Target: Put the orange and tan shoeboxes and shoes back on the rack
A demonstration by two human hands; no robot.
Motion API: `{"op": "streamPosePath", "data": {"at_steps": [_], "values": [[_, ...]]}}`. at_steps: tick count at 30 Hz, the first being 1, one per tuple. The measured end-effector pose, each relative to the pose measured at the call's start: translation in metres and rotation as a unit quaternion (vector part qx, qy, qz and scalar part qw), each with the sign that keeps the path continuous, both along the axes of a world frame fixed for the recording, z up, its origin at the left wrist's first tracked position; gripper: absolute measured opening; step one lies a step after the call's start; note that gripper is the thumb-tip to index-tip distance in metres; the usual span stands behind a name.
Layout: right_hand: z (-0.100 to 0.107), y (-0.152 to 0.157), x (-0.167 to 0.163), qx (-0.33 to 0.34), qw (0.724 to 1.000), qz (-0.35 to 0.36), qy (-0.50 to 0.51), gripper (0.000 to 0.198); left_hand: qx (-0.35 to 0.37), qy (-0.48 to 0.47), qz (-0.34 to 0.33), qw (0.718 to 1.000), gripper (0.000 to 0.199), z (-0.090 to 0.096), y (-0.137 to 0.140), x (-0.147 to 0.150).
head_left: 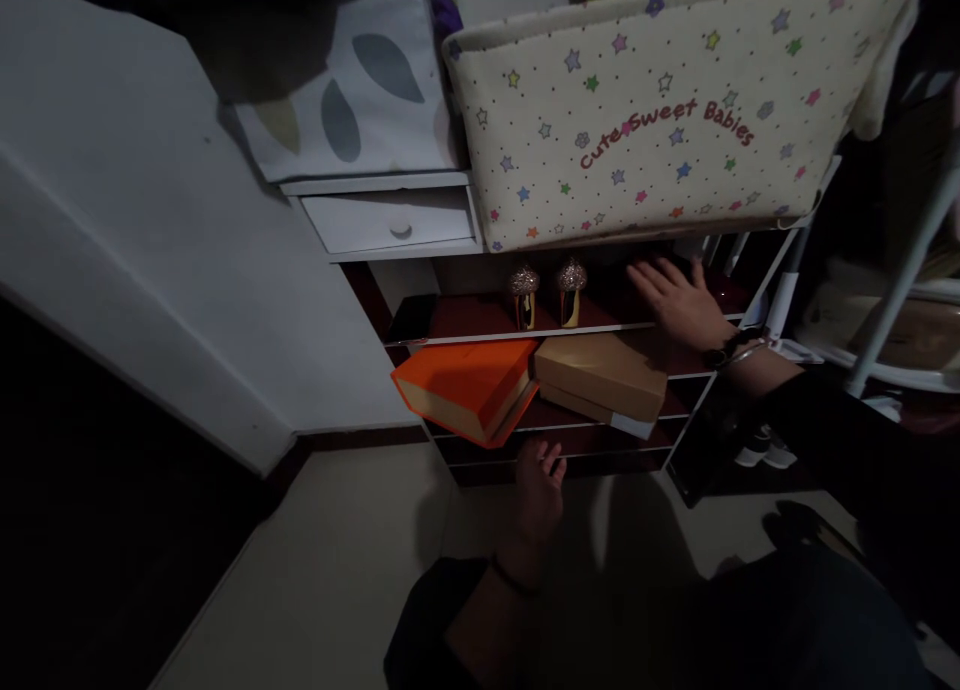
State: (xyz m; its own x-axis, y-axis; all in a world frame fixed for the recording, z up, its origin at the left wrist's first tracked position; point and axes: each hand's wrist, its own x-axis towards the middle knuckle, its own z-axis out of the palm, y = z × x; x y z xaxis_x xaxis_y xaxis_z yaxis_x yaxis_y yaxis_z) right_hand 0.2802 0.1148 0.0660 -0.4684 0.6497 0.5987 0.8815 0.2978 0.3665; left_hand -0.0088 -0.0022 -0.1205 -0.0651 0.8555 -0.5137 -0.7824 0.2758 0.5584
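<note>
My right hand (686, 305) reaches over the upper shelf with its fingers stretched out and apart. Under its fingertips it is too dark to tell what, if anything, they touch. To its left stands what looks like a pair of heeled shoes (571, 292), glittery backs and shiny gold heels facing out. My left hand (540, 485) hangs in front of the lower shelves, fingers loosely bent and apart, holding nothing visible. Above it, an orange box (469, 382) and a brown cardboard box (604, 372) lie slanted on the shelf below, jutting past its edge.
A cream fabric bin (660, 170) with stars and a leaf-patterned box (352, 90) sit on top of the rack. Below the latter is a small white drawer (394, 220). A dark flat object (412, 318) lies at the shelf's left end. White shoes (765, 452) stand at right.
</note>
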Motion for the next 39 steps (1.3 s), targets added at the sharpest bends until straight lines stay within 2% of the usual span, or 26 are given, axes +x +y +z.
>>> {"op": "streamPosePath", "data": {"at_steps": [3,5,7,10,12,13,15,18,20,22,25,29,31,34,36,39], "values": [[-0.011,0.003,0.007,0.057,0.986,-0.129,0.093,0.06,0.016,0.009,-0.004,1.0,0.013,-0.004,-0.002,-0.003],[-0.013,0.0,0.007,0.062,0.974,-0.178,0.128,0.058,0.018,0.008,0.005,1.0,0.014,-0.006,-0.001,-0.006],[-0.008,-0.005,-0.004,0.043,0.982,-0.145,0.113,0.058,0.015,0.004,0.014,1.0,0.013,-0.007,0.0,-0.007],[0.007,-0.01,-0.039,0.008,1.0,0.006,0.024,0.061,0.014,0.0,0.017,1.0,0.012,-0.004,0.001,-0.005],[0.015,-0.01,-0.066,-0.013,0.995,0.09,-0.04,0.065,0.012,0.0,0.02,1.0,0.013,0.0,-0.001,-0.004],[0.018,-0.009,-0.077,-0.018,0.992,0.11,-0.058,0.068,0.009,0.002,0.023,1.0,0.013,0.002,-0.002,-0.003],[0.019,-0.006,-0.092,-0.012,0.994,0.095,-0.054,0.071,0.003,0.004,0.022,1.0,0.014,0.005,-0.004,-0.004],[0.014,-0.003,-0.095,0.012,0.999,-0.033,0.019,0.068,0.006,0.008,0.017,1.0,0.016,0.009,-0.007,-0.008],[0.009,-0.004,-0.09,0.013,0.989,-0.13,0.07,0.065,0.007,0.011,0.015,1.0,0.017,0.012,-0.009,-0.011],[0.007,-0.006,-0.086,0.008,0.98,-0.172,0.096,0.062,0.004,0.015,0.015,1.0,0.018,0.016,-0.009,-0.013],[0.008,-0.008,-0.096,-0.005,0.989,-0.114,0.092,0.061,-0.007,0.013,0.019,1.0,0.02,0.021,-0.009,-0.013],[0.012,0.0,-0.137,-0.037,0.991,-0.016,0.125,0.06,-0.004,0.002,0.017,1.0,0.02,0.022,-0.008,-0.011],[0.014,0.01,-0.164,-0.06,0.982,-0.01,0.178,0.065,-0.006,0.002,0.016,1.0,0.019,0.022,-0.009,-0.011],[0.015,0.024,-0.2,-0.094,0.966,-0.039,0.239,0.07,-0.003,0.006,0.02,1.0,0.019,0.021,-0.009,-0.013],[0.016,0.029,-0.219,-0.092,0.967,-0.05,0.232,0.067,0.001,0.006,0.022,1.0,0.019,0.022,-0.009,-0.015],[0.013,0.032,-0.234,-0.067,0.985,-0.007,0.16,0.062,-0.017,-0.002,0.022,1.0,0.019,0.027,-0.009,-0.019]]}}
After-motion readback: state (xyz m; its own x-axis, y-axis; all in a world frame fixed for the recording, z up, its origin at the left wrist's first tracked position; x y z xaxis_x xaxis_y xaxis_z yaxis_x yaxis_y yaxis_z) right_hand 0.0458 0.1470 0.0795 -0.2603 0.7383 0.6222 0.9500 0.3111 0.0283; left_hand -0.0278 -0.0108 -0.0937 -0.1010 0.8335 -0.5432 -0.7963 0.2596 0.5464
